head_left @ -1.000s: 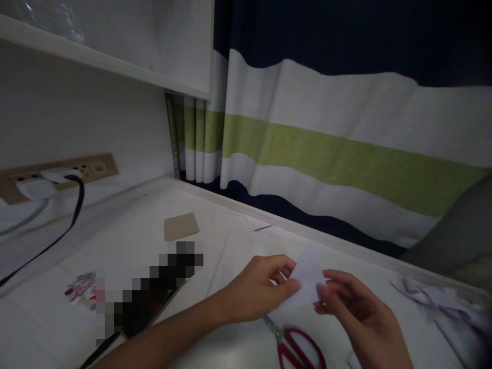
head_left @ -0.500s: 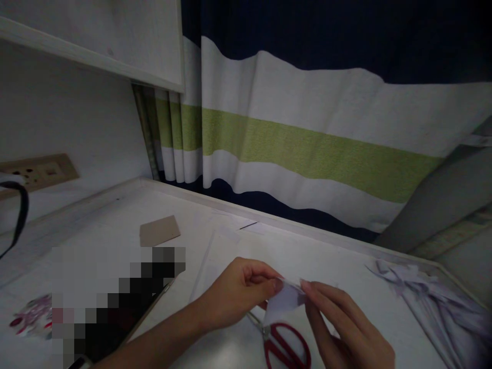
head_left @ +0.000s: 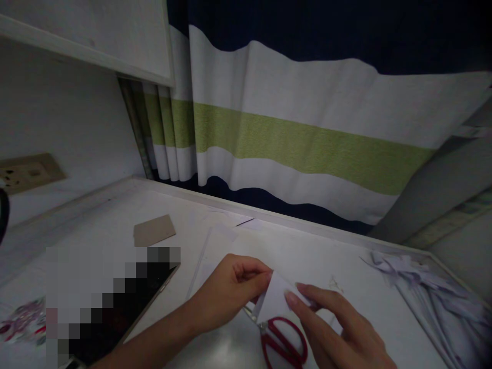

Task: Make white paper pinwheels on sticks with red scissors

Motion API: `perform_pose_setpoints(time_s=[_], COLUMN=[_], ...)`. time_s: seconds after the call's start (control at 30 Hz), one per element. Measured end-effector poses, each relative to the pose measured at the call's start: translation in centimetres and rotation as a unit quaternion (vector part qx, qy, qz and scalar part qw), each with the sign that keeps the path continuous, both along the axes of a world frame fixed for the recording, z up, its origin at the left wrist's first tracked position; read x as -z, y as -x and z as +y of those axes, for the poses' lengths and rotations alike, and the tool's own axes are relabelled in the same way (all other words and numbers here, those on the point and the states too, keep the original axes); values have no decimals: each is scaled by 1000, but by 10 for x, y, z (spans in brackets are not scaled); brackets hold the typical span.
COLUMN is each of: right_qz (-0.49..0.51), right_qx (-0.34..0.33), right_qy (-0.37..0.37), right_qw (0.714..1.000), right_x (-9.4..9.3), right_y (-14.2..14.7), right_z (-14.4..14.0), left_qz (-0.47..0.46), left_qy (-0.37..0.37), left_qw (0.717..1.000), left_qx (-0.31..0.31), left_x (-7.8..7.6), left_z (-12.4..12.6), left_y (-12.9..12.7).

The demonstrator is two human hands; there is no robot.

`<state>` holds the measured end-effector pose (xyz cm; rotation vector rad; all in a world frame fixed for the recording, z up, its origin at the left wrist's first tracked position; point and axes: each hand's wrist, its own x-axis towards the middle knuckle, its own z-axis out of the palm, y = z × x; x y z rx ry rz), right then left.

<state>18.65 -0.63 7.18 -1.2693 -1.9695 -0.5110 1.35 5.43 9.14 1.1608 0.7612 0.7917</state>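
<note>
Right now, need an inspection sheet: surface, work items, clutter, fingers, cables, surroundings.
Surface: white desk with a raised back edge.
Work items: white paper between the hands; red-handled scissors just below, blades mostly hidden.
Clutter: brown card; pale paper-like pile at right; dark object at left, partly pixelated.
Fingers: left fingers pinch the paper's upper corner; right fingers touch its right side.
Cables: black cable, cut off at left frame edge.
Surroundings: striped curtain, wall socket, shelf unit.

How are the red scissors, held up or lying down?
Lying down: the scissors are on the desk, with no fingers through the red loops.
</note>
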Motion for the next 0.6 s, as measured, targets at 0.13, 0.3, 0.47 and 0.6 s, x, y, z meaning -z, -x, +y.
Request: perform_pose_setpoints(time_s=[0.13,0.3,0.47,0.6], right_qz=[-16,-34,-5,24], right_qx=[4,-13,-66,-130], right_qy=[-6,3,13,36], right_qw=[1000,999,998,991], right_x=[1,6,6,-2], right_y=[-2,-7,-8,-8], right_z=[-1,-1,3,9], left_qz=[5,-3,-8,-28], left_qy=[5,17,20,16], left_qw=[1000,999,999,998], left_qx=[18,40,38,47], left_x=[-2,-5,-3,1], left_z=[0,-3,-2,0], left_y=[2,5,6,5])
